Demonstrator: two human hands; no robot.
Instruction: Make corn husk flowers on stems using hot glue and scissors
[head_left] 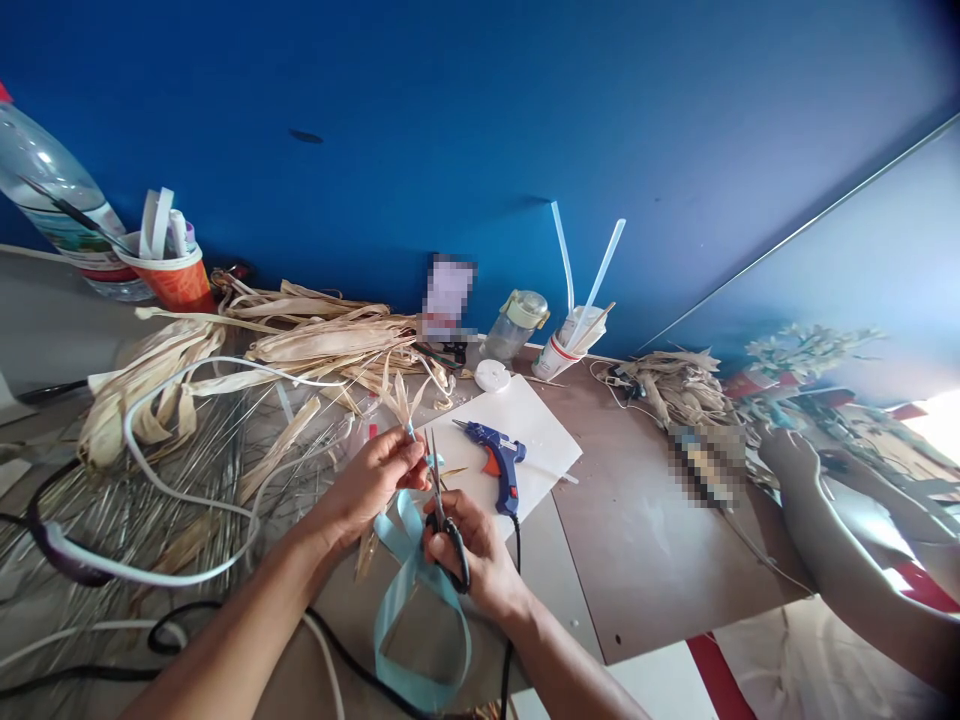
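Note:
Pinched between the thumb and fingers of my left hand (379, 478) is a small corn husk flower (403, 402), its pale petals spreading upward. A bit of light blue shows on its stem at my fingertips. My right hand (476, 555) grips black-handled scissors (436, 478), blades pointing up beside the left fingertips; I cannot tell whether the blades touch anything. A light blue ribbon (409, 545) hangs below the left hand and loops down in front of the table. Just beyond the right hand, a blue glue gun (504, 455) lies on a white sheet (551, 440).
Dried corn husks (330, 340) and thin wires (277, 480) cover the left side, with a white cable (161, 490) curling over them. At the back stand an orange cup (180, 283), a jar (512, 325) and a cup with straws (556, 357). Another person's arm (817, 530) is at right.

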